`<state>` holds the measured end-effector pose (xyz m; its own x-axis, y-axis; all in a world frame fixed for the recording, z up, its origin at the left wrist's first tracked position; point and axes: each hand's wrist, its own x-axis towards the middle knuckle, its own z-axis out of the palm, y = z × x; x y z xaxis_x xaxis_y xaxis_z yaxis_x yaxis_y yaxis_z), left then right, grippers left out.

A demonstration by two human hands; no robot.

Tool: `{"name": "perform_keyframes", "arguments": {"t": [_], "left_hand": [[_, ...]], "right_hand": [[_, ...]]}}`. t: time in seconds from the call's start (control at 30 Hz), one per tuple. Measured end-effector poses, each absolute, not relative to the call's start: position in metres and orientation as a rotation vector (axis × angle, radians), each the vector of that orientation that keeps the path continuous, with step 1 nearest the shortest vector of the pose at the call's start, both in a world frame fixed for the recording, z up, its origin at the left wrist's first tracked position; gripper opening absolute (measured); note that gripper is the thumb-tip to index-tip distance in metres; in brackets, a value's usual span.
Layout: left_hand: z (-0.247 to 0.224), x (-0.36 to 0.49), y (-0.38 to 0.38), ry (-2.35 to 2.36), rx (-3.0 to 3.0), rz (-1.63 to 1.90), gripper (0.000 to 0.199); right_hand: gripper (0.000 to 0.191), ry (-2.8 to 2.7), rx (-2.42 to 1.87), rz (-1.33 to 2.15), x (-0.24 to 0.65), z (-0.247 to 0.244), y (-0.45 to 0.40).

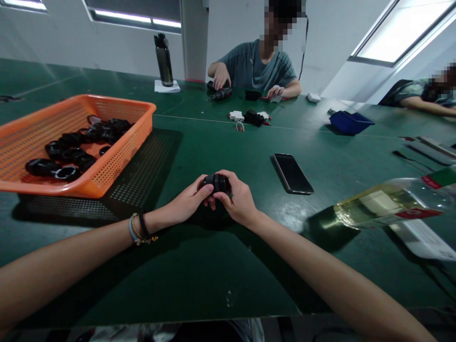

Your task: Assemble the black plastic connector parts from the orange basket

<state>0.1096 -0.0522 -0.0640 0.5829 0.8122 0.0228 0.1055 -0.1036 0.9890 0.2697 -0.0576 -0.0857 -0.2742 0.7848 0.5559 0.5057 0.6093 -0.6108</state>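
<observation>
Between my two hands, just above the green table (213, 285), is a short black cylindrical fitting (216, 182) with a raised ring around its middle. My left hand (194, 197) is closed on its left end, thumb along the near side. On the right end, the fingers and thumb of my right hand (239, 197) are wrapped round it. My fingers hide both ends of the fitting. To the left, an orange perforated basket (123, 164) holds several similar black parts (73, 145).
A phone (292, 174) lies right of my hands, near a large bottle of yellowish liquid (383, 202). Across the table a person (258, 66) handles a dark tool (223, 93). A blue tray (351, 122) and a dark water bottle (164, 61) stand farther back.
</observation>
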Motion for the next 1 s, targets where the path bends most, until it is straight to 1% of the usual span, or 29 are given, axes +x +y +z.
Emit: {"name": "perform_keyframes", "arguments": {"t": [0.23, 0.6, 0.7, 0.87, 1.0], "left_hand": [[-0.065, 0.109, -0.049, 0.793, 1.601, 0.652, 0.031], [-0.064, 0.108, -0.054, 0.872, 1.738, 0.776, 0.032], [-0.061, 0.106, -0.056, 0.899, 1.857, 0.792, 0.037], [-0.056, 0.103, -0.06, 0.891, 1.974, 0.815, 0.054], [-0.055, 0.103, -0.061, 0.889, 2.035, 0.842, 0.059]], "right_hand": [[0.049, -1.941, -1.011, 0.371, 0.271, -0.086, -0.057], [0.043, -1.822, -1.028, 0.505, 0.261, -0.084, -0.065], [0.043, -1.81, -0.991, 0.497, 0.259, -0.082, -0.069], [0.047, -1.792, -0.964, 0.497, 0.258, -0.08, -0.075], [0.046, -1.761, -0.966, 0.53, 0.255, -0.08, -0.078]]}}
